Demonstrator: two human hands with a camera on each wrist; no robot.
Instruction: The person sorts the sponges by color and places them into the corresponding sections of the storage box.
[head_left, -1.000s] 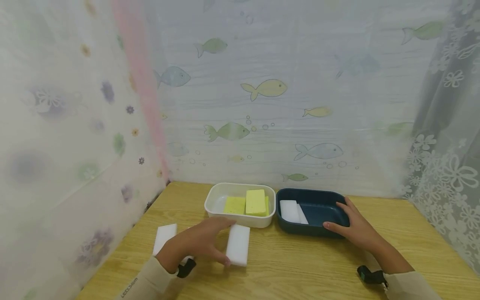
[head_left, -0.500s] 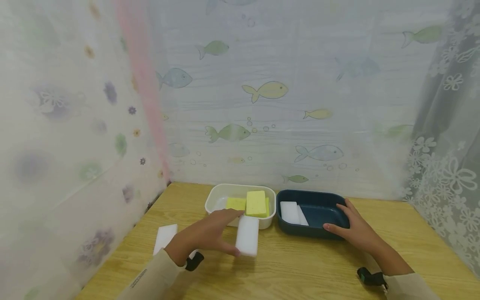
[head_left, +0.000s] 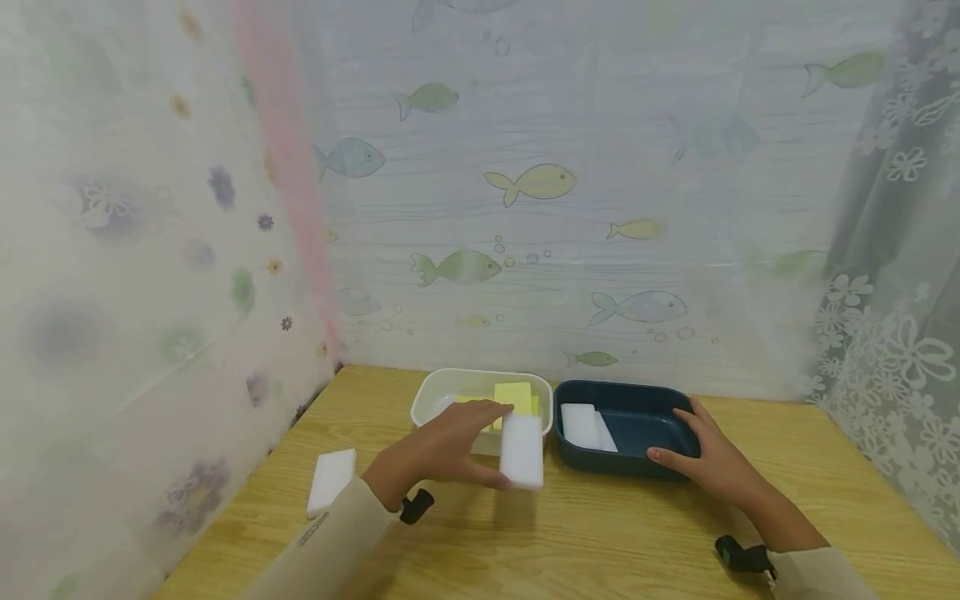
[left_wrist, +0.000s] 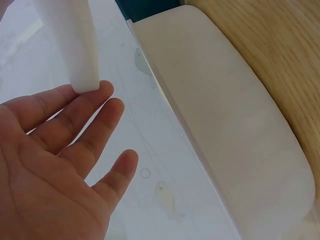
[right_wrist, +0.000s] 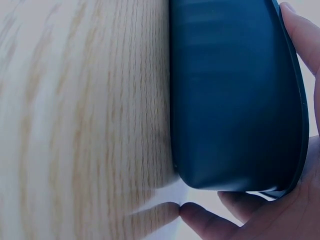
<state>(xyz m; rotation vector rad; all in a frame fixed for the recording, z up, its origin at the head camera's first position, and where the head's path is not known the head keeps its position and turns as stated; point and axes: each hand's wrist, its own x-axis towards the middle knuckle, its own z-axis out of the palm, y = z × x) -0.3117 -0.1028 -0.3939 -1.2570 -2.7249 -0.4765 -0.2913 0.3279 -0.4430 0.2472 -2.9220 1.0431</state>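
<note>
My left hand (head_left: 442, 446) pinches a white sponge block (head_left: 522, 451) between thumb and fingertips, raised in front of the white bin (head_left: 422, 408). In the left wrist view the same sponge block (left_wrist: 75, 45) meets the fingertips, the other fingers stretched out. My right hand (head_left: 712, 454) grips the right end of the dark blue bin (head_left: 637, 462), thumb at the front rim and fingers over the far side. Two white sponge pieces (head_left: 581, 425) lie at the left inside that bin. Yellow sponges (head_left: 512, 398) sit in the white bin, partly hidden by my left hand.
Another white sponge block (head_left: 332, 481) lies on the wooden table (head_left: 600, 542) at the left, beside my left sleeve. The two bins stand side by side near the back edge, before a fish-patterned curtain (head_left: 540, 250).
My left hand has lifted the white sponge block off the table and carried it right, toward the dark blue bin. The right hand keeps its place on the dark blue bin.
</note>
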